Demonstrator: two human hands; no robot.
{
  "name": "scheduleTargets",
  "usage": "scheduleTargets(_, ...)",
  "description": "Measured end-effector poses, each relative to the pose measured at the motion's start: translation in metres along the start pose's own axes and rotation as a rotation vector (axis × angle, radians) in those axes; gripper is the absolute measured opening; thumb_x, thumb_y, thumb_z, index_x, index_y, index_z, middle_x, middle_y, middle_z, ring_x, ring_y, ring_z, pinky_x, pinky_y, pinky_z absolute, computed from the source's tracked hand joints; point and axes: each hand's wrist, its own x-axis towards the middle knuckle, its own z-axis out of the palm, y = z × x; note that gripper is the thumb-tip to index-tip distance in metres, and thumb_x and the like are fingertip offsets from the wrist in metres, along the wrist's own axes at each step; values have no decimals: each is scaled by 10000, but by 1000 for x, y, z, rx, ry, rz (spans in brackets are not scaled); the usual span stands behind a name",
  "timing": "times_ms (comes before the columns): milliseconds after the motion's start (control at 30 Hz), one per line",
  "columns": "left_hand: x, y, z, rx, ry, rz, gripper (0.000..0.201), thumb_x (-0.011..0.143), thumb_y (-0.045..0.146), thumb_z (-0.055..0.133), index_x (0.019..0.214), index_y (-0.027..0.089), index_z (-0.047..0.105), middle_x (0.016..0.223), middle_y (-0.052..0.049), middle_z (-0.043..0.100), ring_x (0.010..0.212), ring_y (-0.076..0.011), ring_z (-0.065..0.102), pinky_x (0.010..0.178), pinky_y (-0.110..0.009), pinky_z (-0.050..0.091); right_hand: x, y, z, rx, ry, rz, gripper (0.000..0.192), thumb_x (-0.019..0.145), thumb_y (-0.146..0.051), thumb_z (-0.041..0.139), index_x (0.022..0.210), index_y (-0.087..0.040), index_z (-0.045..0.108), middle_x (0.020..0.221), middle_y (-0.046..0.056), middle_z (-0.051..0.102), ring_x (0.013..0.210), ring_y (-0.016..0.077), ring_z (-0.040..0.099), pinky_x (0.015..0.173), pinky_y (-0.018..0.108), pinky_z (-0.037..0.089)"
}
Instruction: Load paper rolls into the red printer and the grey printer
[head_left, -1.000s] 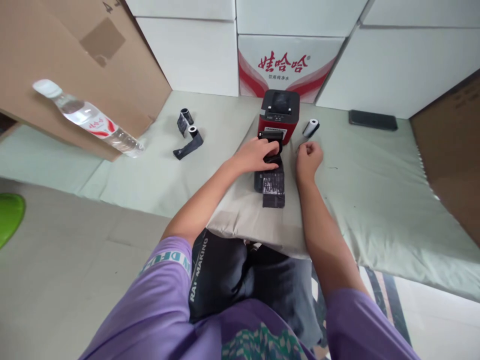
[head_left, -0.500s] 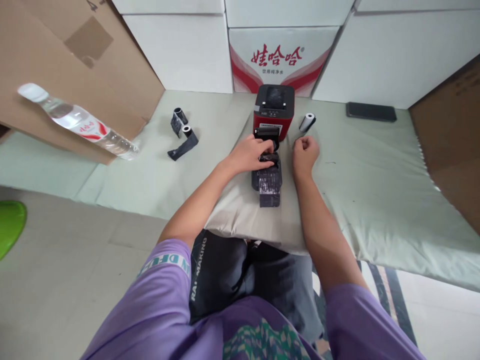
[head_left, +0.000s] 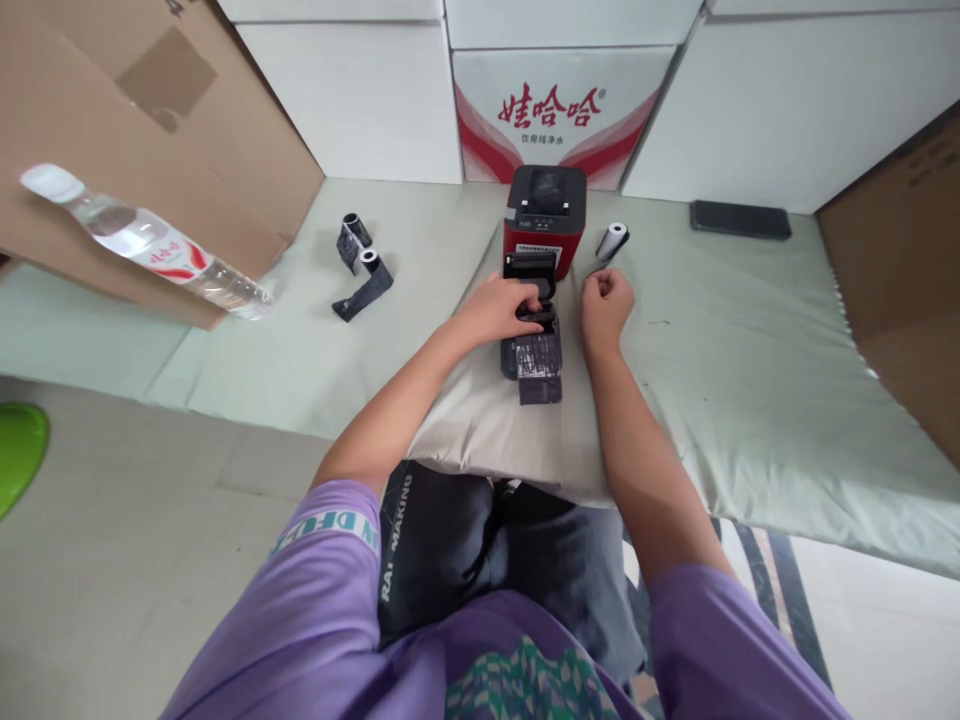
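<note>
A small black printer (head_left: 510, 360) lies on the cloth-covered surface with its lid (head_left: 531, 266) raised. My left hand (head_left: 499, 308) reaches over it from the left, thumb and fingers closed around the dark paper roll in its compartment; the fingers partly hide the roll. A dark printed paper strip (head_left: 539, 372) hangs out over the printer's front. To the right, my right hand (head_left: 607, 305) rests on the cloth with its fingers curled together. Its fingertips are beside the loose tail of a small white paper roll (head_left: 613, 242); whether they pinch it is hidden.
Behind the small printer stands a red and black printer (head_left: 544, 215), against a white carton (head_left: 555, 110). Two dark paper rolls (head_left: 367, 280) lie on the left. A water bottle (head_left: 157, 245) leans by a brown box (head_left: 247, 150). A black phone-like slab (head_left: 741, 220) lies back right.
My left fingers have shifted slightly at the compartment, and the dark paper strip's end sits a little higher. My right hand stays in place. The whole view has drifted slightly.
</note>
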Motion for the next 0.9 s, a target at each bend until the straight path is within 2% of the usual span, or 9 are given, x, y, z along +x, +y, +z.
scheduleTargets(100, -2, 2, -3, 47, 0, -22, 230, 890, 441, 810, 957, 223, 781, 1073, -93, 818, 1142, -317, 690, 1080, -535, 463, 0, 0, 0, 0, 0, 0, 219, 929, -311, 581, 726, -266, 510, 648, -42, 470, 629, 162, 468, 731, 356, 451)
scheduleTargets(233, -8, 7, -12, 56, -83, -6, 273, 995, 439, 666, 969, 233, 843, 1138, -93, 833, 1223, -326, 622, 1133, -547, 413, 0, -1, -1, -7, -1, -6, 247, 935, -363, 583, 721, -270, 505, 656, -31, 477, 658, 173, 476, 769, 365, 480)
scheduleTargets(333, -11, 9, -20, 31, -108, -11, 374, 1052, 417, 540, 1075, 224, 859, 1158, -90, 838, 1230, -317, 618, 1143, -535, 418, -1, -2, -1, 58, -57, -45, 276, 939, -461, 584, 746, -266, 551, 707, 2, 574, 724, 194, 546, 838, 387, 519)
scheduleTargets(400, -13, 10, -26, 19, -123, -1, 413, 1062, 391, 486, 1105, 223, 861, 1169, -83, 843, 1204, -304, 639, 1136, -521, 444, -2, -4, 0, 169, -171, -82, 331, 940, -560, 580, 820, -256, 630, 824, 42, 692, 820, 214, 626, 899, 401, 540)
scheduleTargets(533, -23, 6, -38, -51, -120, 47, 368, 918, 293, 624, 1208, 284, 849, 1239, -50, 838, 1179, -284, 676, 1132, -481, 509, -6, -10, 5, 327, -407, -79, 595, 916, -807, 543, 1065, -261, 726, 1075, 78, 788, 1031, 249, 714, 907, 394, 568)
scheduleTargets(633, -36, 0, -40, -112, -97, 105, 464, 779, 193, 669, 1193, 297, 852, 1285, -51, 811, 1194, -280, 682, 1129, -456, 537, -7, -11, 7, 345, -450, -45, 731, 900, -910, 473, 1131, -268, 735, 1122, 77, 780, 1070, 256, 725, 823, 376, 569)
scheduleTargets(700, -43, -5, -38, -133, -30, 127, 368, 757, 182, 657, 1042, 283, 867, 1215, -69, 798, 1149, -274, 699, 1083, -449, 561, -7, -11, 7, 366, -440, -21, 737, 902, -918, 449, 1087, -265, 738, 1082, 75, 772, 1024, 252, 727, 786, 373, 566)
scheduleTargets(800, -50, -16, -35, -172, 218, 79, 180, 820, 219, 621, 787, 260, 792, 943, -79, 755, 953, -251, 713, 938, -445, 586, -6, -12, 4, 389, -437, -9, 622, 922, -835, 497, 937, -258, 729, 1004, 69, 764, 980, 240, 723, 787, 367, 564)
scheduleTargets(900, -52, -29, -35, -191, 449, -28, 234, 898, 282, 578, 697, 253, 695, 749, -72, 676, 797, -233, 663, 804, -431, 559, -6, -15, 1, 357, -474, -51, 397, 894, -627, 636, 806, -248, 717, 951, 53, 771, 955, 226, 711, 822, 361, 559)
